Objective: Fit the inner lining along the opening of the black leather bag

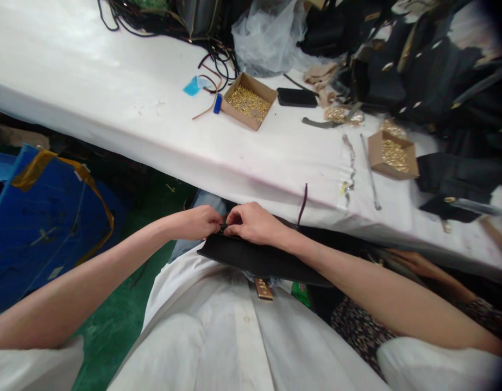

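Across my lap, below the table's front edge, lies a flat black leather-like piece point(259, 260). My left hand point(200, 221) is closed at its far left corner, fingertips pinched together. Close beside it, my right hand point(251, 221) pinches the same upper edge, thumb and fingers drawn together. A small dark bit shows between the two sets of fingertips; its kind is too small to tell. My right forearm passes over the piece and hides part of it.
On the white-covered table point(153, 130) stand a cardboard box of gold studs point(248, 102) and another small box point(393, 155). A black phone point(296, 98), a plastic bag point(267, 38) and black bags point(430, 81) lie beyond. A blue container point(59, 217) stands left; a co-worker's arm point(434, 274) is right.
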### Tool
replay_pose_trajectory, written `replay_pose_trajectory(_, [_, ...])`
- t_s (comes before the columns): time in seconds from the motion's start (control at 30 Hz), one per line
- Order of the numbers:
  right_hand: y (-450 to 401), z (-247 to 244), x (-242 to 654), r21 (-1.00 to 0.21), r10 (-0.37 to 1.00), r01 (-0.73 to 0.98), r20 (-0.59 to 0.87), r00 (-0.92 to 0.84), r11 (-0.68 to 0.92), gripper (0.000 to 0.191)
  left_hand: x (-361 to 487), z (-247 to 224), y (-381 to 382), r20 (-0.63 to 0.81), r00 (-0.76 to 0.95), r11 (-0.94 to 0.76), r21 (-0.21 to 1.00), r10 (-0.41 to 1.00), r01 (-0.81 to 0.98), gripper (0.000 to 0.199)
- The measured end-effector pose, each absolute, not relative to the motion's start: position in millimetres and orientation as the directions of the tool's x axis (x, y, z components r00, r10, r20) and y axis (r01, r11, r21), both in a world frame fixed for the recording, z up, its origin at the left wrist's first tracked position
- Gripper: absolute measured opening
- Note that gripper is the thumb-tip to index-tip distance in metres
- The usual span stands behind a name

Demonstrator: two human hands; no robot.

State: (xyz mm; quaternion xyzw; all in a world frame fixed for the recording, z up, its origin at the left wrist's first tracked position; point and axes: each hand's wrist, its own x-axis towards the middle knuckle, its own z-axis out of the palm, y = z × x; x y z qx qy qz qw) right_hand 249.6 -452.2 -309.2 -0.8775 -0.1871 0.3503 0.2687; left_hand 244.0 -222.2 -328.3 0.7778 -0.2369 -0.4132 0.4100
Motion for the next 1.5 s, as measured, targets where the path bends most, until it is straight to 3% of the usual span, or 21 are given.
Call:
replay_pose_trajectory(0.23, [-450, -300, 246, -0.433, 0.555, 0.388, -0.381, 0.739, -0.814, 0.016, 234, -327, -229, -0.453, 0.646, -0.587, 0.809, -0.615, 0.008, 0.016])
replay_pose_trajectory(0.43, [-451, -306, 247, -0.425, 0.577, 0.425, -0.347, 0.739, -0.799, 0.017, 234, -337, -227, -0.503, 0.609, -0.571, 0.815, -0.614, 0.097, 0.018])
replay_pose_trajectory(0.57, [-454, -304, 251, -0.408, 0.558, 0.409, -0.372, 0.742, -0.816, 0.026, 235, -343, -226, -0.501, 0.609, -0.55, 0.826, -0.614, 0.125, 0.02])
replay_pose_trajectory(0.7, [-462, -277, 251, -0.483, 0.576, 0.381, -0.362, 0.733, -0.789, 0.026, 234, -341, -229, -0.536, 0.651, -0.547, 0.809, -0.538, 0.214, 0.018])
replay_pose_trajectory(0.83, [-472, -249, 235, -0.537, 0.586, 0.339, -0.397, 0.706, -0.772, 0.043, 236, -339, -233, -0.597, 0.641, -0.502, 0.788, -0.483, 0.356, 0.018])
replay_pose_trajectory(0.97, [-473, -262, 207, -0.422, 0.538, 0.361, -0.452, 0.712, -0.832, 0.065, 239, -342, -241, -0.638, 0.63, -0.483, 0.761, -0.442, 0.432, 0.018])
replay_pose_trajectory(1.13, [-468, -296, 185, -0.273, 0.494, 0.415, -0.383, 0.781, -0.868, 0.043, 240, -347, -253, -0.658, 0.662, -0.5, 0.735, -0.36, 0.458, 0.01])
replay_pose_trajectory(1.33, [-474, -300, 195, -0.3, 0.499, 0.414, -0.31, 0.81, -0.859, 0.033, 247, -341, -268, -0.626, 0.707, -0.539, 0.739, -0.328, 0.404, 0.007])
replay_pose_trajectory(1.5, [-486, -302, 198, -0.308, 0.464, 0.374, -0.312, 0.829, -0.875, 0.037, 246, -354, -279, -0.545, 0.763, -0.547, 0.779, -0.347, 0.307, 0.007])
